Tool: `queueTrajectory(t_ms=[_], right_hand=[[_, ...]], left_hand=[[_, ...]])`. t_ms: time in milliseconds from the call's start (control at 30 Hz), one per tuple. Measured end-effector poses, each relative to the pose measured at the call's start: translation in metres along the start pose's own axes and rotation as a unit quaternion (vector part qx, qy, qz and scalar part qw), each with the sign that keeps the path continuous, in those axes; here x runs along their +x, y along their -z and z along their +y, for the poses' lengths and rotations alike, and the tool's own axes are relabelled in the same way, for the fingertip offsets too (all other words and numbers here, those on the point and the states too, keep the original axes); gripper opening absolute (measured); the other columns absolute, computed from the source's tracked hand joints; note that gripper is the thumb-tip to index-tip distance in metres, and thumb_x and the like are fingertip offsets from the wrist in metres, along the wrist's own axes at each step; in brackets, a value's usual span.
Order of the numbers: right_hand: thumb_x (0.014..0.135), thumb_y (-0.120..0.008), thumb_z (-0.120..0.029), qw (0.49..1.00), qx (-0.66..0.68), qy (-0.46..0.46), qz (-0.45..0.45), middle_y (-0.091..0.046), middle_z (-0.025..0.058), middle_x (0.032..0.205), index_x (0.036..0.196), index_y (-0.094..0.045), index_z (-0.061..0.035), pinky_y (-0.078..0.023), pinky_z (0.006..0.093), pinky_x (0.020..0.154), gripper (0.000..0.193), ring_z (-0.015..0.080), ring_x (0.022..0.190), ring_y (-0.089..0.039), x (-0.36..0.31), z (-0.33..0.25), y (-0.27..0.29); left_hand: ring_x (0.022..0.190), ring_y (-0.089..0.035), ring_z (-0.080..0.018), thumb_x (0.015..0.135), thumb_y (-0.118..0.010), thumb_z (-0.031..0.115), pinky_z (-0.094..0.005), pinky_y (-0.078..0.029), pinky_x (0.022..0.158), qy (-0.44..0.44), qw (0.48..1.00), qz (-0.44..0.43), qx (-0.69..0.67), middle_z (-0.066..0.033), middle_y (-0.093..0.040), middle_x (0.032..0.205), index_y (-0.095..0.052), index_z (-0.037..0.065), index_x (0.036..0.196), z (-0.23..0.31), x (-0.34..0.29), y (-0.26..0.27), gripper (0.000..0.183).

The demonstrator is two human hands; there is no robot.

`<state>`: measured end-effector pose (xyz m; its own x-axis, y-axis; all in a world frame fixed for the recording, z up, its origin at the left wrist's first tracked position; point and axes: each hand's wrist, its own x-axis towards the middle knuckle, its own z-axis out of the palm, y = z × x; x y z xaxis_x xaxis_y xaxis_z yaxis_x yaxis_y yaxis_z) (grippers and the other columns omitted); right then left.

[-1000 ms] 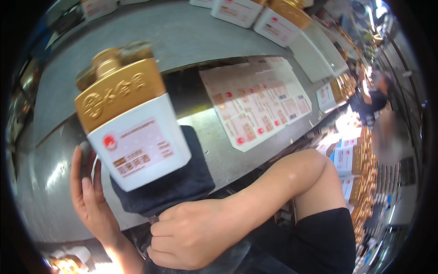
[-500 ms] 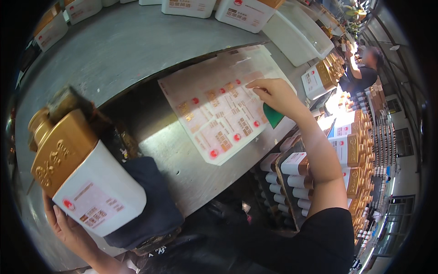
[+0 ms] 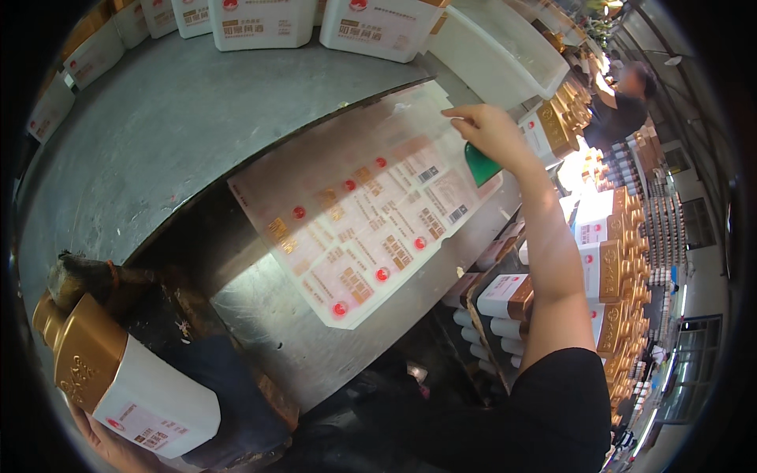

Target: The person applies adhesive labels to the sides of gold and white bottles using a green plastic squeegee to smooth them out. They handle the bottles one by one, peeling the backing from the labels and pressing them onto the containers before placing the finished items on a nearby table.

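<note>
Head view: our right hand pinches the far right corner of the label sheet lying on the grey worktop, a green scraper beneath it. Our left hand, near left, grips the gold-topped white bottle against a dark cloth. White boxes line the far edge.

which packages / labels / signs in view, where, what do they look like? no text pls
White bottle with gold shoulder and cap: lower left, tilted, held by left hand; small red-and-gold label on its face.
Label sheet: centre of the steel table, glossy, pale, rows of gold and red-dot stickers; right hand pinches its far corner.
White boxes: row along the table's far edge, red and gold print.
Gold-and-white bottles: stacked at right.
</note>
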<state>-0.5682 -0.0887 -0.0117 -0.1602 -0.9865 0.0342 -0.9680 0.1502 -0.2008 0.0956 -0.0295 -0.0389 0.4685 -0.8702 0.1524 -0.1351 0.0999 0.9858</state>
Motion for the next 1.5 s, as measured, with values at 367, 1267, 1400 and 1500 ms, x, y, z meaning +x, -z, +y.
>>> queueTrajectory(t_ms=[367,1267,1400,1500], right_hand=[[0.086,-0.055,-0.018,0.942,-0.016,0.286,-0.177,-0.068,0.0170,0.104,0.105,-0.070,-0.0070,-0.052,0.0429,0.082,0.027,0.0327,0.094,-0.065,0.021,-0.197,-0.061],[0.088,-0.059,-0.029,0.982,-0.041,0.173,0.060,-0.066,0.0159,0.108,0.109,-0.066,-0.0108,-0.051,0.0443,0.084,0.028,0.0344,0.099,-0.064,0.034,-0.241,-0.106],[0.086,-0.063,-0.021,0.971,-0.013,0.202,0.131,-0.070,0.0136,0.089,0.101,-0.066,-0.0084,-0.052,0.0408,0.067,0.020,0.0326,0.076,-0.066,-0.016,-0.229,-0.095],[0.086,-0.066,-0.013,0.951,0.187,0.229,0.096,-0.068,0.0086,0.081,0.091,-0.067,-0.0041,-0.051,0.0287,0.062,0.011,0.0173,0.068,-0.064,-0.065,-0.264,-0.037]], left_hand=[[0.109,-0.061,-0.0156,0.102,-0.046,0.013,-0.0274,-0.049,0.094,-0.020,0.999,-0.008,-0.045,-0.0133,-0.059,0.128,-0.045,-0.003,0.138,0.033,-0.024,-0.046,0.040],[0.110,-0.061,-0.0242,0.098,-0.049,0.007,-0.0385,-0.049,0.100,-0.048,0.992,-0.090,-0.076,-0.0130,-0.060,0.124,-0.058,-0.003,0.124,0.034,-0.058,-0.019,0.029],[0.112,-0.060,-0.0194,0.096,-0.050,0.006,-0.0366,-0.046,0.100,-0.071,0.993,-0.095,-0.023,-0.0116,-0.064,0.120,-0.060,-0.003,0.122,0.041,-0.056,-0.019,0.029],[0.114,-0.058,-0.0170,0.095,-0.051,0.005,-0.0355,-0.042,0.102,-0.113,0.985,-0.127,0.037,-0.0107,-0.065,0.119,-0.062,-0.002,0.120,0.066,-0.053,-0.033,0.028]])
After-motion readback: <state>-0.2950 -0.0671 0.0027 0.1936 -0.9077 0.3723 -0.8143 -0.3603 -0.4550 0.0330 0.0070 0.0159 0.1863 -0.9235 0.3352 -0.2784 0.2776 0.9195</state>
